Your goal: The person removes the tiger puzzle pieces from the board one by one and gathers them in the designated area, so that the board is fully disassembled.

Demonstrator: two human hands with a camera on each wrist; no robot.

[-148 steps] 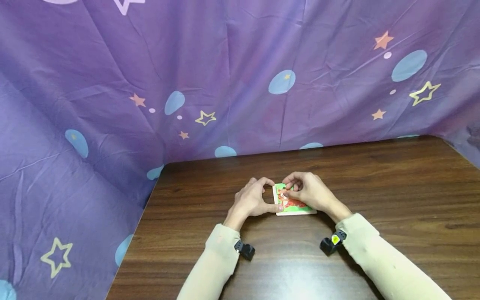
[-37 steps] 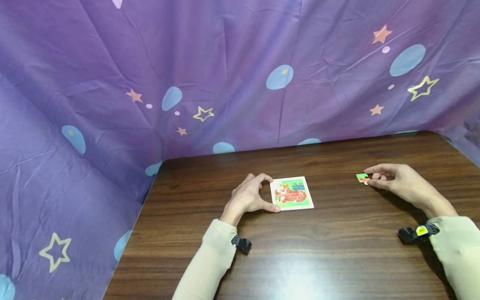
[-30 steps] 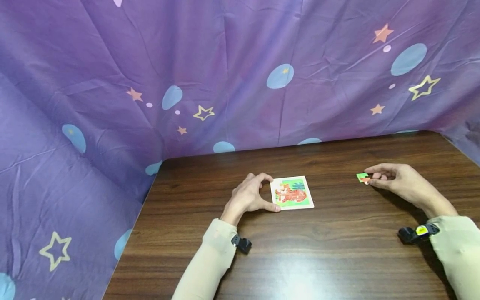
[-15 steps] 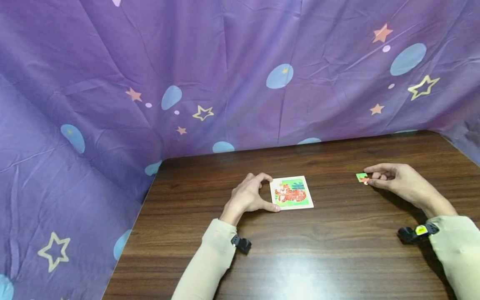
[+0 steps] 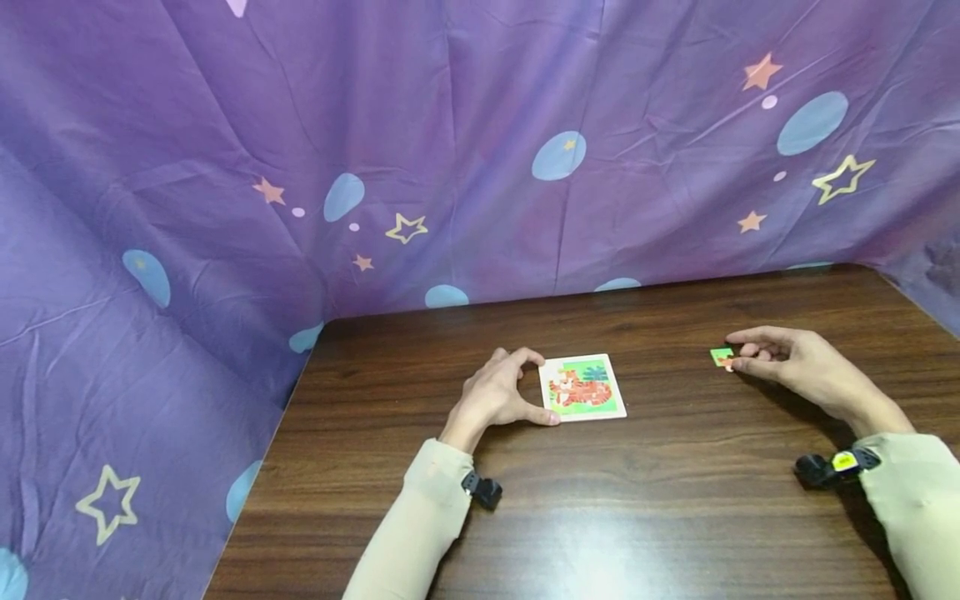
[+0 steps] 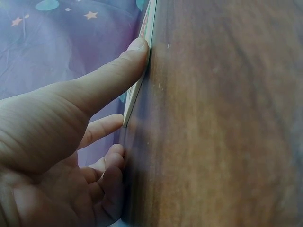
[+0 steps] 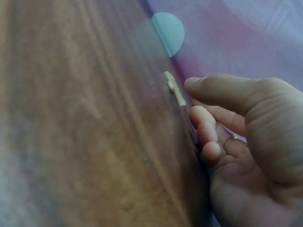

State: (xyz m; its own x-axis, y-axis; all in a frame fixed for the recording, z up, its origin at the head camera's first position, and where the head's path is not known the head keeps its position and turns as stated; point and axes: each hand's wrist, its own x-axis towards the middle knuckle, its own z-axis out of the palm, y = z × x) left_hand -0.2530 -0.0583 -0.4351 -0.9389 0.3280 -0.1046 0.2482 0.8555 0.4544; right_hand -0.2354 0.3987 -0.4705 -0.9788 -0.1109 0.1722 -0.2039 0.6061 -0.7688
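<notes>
In the head view, a square tiger jigsaw puzzle (image 5: 555, 368) with a pale frame lies flat on the table. Its upper left corner shows a bare whitish patch. My left hand (image 5: 493, 392) grips the puzzle's left side, thumb at the near corner and index finger at the far one; the left wrist view shows the thumb on its edge. Well to the right, a small green and orange puzzle piece (image 5: 721, 357) lies on the wood. My right hand (image 5: 787, 362) is just beside it; the right wrist view shows thumb and fingers apart from the piece (image 7: 174, 89).
The brown wooden table (image 5: 420, 367) runs back to a purple curtain (image 5: 480, 167) with stars and ovals. Another stretch of curtain hangs along the left side. A black wrist camera (image 5: 487, 492) sits on the left cuff, another (image 5: 817, 471) on the right.
My right hand has carried the piece from the puzzle to the right and let go of it, its thumb and finger now slightly wider. My left hand stays at the puzzle.
</notes>
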